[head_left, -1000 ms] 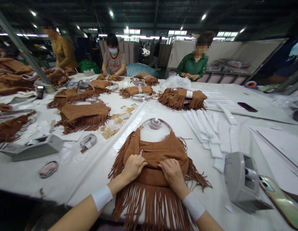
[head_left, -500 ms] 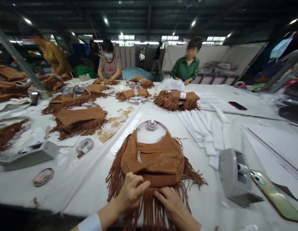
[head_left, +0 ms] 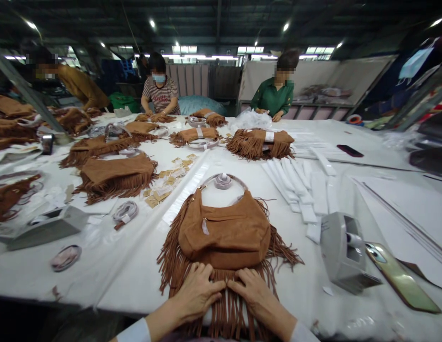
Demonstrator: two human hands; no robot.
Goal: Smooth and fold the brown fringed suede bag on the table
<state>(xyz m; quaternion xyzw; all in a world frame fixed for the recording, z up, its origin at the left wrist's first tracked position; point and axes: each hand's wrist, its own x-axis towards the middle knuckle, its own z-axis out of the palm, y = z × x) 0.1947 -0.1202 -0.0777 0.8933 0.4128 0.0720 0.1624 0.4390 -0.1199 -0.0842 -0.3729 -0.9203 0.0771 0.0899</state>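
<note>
A brown suede fringed bag lies flat on the white table in front of me, its wrapped handle pointing away. My left hand and my right hand lie side by side on the long fringe just below the bag's lower edge. The fingers of both are stretched out and pressed flat on the strands, fingertips almost meeting. Neither hand grips anything.
A grey tape dispenser and a phone sit to the right, white strips beyond them. Another dispenser, wrapped straps and paper tags lie left. More fringed bags cover the far table, where three people work.
Both hands slid from the bag's body down toward me onto the fringe and came together. The view shifted slightly.
</note>
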